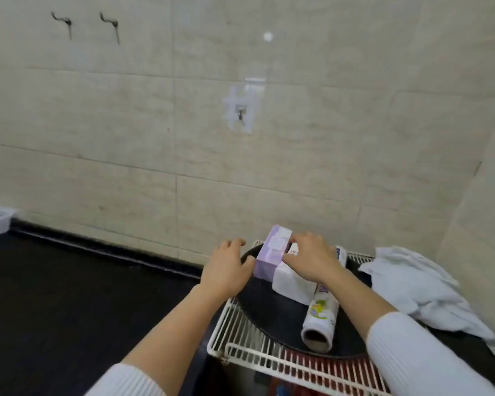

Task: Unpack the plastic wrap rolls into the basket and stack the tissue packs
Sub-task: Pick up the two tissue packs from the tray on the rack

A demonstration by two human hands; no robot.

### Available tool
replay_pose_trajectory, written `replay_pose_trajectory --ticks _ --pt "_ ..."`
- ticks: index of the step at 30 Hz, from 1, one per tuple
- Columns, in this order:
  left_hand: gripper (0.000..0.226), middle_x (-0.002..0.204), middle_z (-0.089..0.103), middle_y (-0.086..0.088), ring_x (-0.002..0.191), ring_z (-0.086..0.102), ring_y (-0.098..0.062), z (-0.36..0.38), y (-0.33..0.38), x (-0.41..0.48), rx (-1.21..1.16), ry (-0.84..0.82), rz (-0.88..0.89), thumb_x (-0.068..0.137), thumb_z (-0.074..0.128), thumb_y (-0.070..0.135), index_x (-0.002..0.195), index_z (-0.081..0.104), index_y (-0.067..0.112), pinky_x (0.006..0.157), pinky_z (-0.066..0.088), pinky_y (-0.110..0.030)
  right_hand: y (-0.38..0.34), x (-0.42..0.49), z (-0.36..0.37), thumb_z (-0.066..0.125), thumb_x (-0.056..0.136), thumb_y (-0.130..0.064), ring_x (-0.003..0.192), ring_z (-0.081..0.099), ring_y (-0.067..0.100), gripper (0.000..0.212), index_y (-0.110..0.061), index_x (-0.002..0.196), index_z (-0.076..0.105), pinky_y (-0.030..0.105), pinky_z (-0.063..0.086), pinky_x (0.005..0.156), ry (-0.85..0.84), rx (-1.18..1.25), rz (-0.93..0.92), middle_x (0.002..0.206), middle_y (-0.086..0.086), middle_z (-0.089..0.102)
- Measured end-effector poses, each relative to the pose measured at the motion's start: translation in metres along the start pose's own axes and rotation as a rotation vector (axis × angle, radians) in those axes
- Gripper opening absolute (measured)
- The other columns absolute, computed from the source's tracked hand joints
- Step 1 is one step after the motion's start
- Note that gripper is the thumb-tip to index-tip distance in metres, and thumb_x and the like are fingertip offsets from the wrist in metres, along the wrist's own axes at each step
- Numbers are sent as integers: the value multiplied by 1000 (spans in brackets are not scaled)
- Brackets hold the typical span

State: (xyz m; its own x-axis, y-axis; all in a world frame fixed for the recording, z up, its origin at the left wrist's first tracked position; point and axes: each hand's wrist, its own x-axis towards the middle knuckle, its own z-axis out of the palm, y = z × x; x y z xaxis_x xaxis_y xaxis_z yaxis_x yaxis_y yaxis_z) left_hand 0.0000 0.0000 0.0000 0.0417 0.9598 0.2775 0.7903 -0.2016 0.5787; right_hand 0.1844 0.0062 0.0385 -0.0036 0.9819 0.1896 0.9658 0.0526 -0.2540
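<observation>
Two hands (226, 270) (312, 260), fingers flanking purple tissue pack (272, 252)

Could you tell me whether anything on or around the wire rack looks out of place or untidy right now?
Two things stand out. A crumpled white cloth lies in a heap on the right of the wire rack, hanging past its edge. The purple tissue pack sits tilted against the white tissue pack, not yet squared up.
</observation>
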Motion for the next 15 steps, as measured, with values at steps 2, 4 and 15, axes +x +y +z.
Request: replay_pose_trajectory --ticks 2,4,15 --pt "45 135 52 -10 125 46 -29 15 2 19 -46 -50 15 92 49 34 135 50 21 100 41 -38 14 9 5 52 81 -41 123 47 33 44 -20 120 58 43 40 93 -9 -53 80 131 9 56" --pt "41 132 54 -10 124 47 -29 28 2 36 -71 -121 33 92 50 33 132 55 24 101 40 -37 29 17 13 50 84 -45 121 48 32 48 -15 120 57 40 41 92 -24 -110 146 131 10 57" --pt "73 140 50 -12 125 50 -28 65 5 113 -104 -400 53 80 69 42 143 42 17 96 41 -33 17 62 27 38 78 -74 110 58 29 77 -14 121 59 35 45 79 -199 -322 307 119 8 64"
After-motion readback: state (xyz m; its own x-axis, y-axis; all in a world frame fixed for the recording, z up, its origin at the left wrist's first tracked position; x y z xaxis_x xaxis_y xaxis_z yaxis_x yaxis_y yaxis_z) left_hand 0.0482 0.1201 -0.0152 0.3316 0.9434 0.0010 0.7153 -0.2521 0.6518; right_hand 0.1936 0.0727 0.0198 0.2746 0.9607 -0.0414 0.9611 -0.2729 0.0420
